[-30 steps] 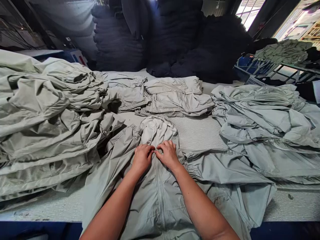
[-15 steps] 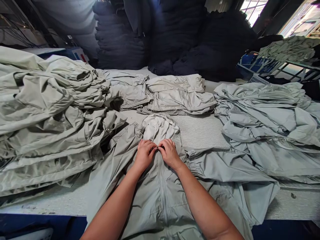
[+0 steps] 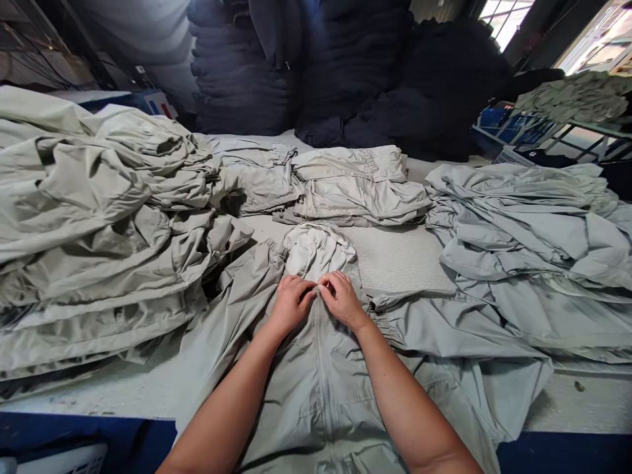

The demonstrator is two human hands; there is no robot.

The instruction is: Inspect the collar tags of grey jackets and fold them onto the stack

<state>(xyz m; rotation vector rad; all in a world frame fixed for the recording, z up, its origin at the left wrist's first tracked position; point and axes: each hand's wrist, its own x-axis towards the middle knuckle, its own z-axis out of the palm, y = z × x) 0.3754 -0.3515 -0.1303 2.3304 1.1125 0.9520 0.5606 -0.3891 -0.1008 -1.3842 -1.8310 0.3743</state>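
Observation:
A grey-green hooded jacket (image 3: 291, 408) lies spread in front of me, its zipper (image 3: 323, 375) running up the middle to the neck. The pale hood (image 3: 318, 250) is bunched beyond my hands. At the top of the zipper my left hand (image 3: 292, 299) pinches the jacket's neck edge between thumb and fingers. Close beside it, my right hand (image 3: 342, 297) pinches the same edge, the fingertips of both hands nearly meeting. Whether a zipper pull is between the fingers is too small to tell. One gathered sleeve cuff (image 3: 388, 322) lies right of my right wrist.
A tall heap of similar garments (image 3: 99, 230) rises at the left, and another pile (image 3: 533, 230) lies at the right. Folded garments (image 3: 360, 187) sit across the back of the pale table (image 3: 402, 257). Dark stacked cloth (image 3: 345, 72) stands behind. A rack (image 3: 548, 135) holds more garments.
Both hands have shifted slightly at the neck edge, the fingers of my right hand curling more. The view has moved a little; the garments lie as before.

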